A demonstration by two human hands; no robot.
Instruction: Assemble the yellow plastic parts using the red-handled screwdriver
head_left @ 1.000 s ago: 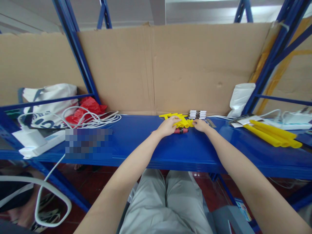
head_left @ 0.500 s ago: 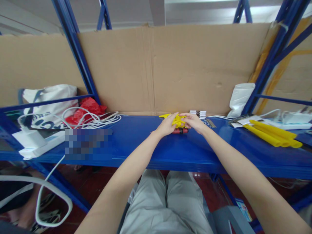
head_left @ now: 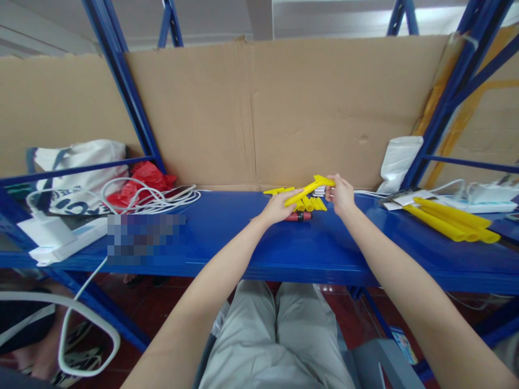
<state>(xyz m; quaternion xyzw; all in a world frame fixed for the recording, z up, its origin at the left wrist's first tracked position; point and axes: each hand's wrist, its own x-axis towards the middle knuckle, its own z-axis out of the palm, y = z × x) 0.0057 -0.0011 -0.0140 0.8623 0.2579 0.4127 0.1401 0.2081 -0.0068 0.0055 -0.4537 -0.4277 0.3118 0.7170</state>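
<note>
Your left hand (head_left: pixel 278 208) is closed around the low end of the yellow tube (head_left: pixel 303 194), and your right hand (head_left: pixel 341 194) looks pinched on its flared far end, though the fingertips are too small to read well. The tube sits between your hands, slanted up to the right, over the blue shelf (head_left: pixel 227 232). Can't tell if the flare is its own part or all one piece.

If it's two parts, I'd say the weak spot is your right pinch: it's out at the very tip, so a sideways tug or twist could pop the flare off or bend it. Uneven pull between hands might do the same.

Right under it you've got the short yellow pieces (head_left: pixel 311 204) lying close together, so dropping your wrists could scatter them. The red tool (head_left: pixel 302 216) is just on your side of them, near your left fingers. It looks round, so a knock could set it rolling.

Behind the tube the white stack (head_left: pixel 319 192) is partly hidden, easy to bump. Off to your right, the fat tubes (head_left: pixel 450 219) lie well apart from your hands, with the white pouch (head_left: pixel 401 165) behind. The cable pile (head_left: pixel 162 199) is well left, not in your way. The cardboard (head_left: pixel 316 108) does limit how far forward you can push.
</note>
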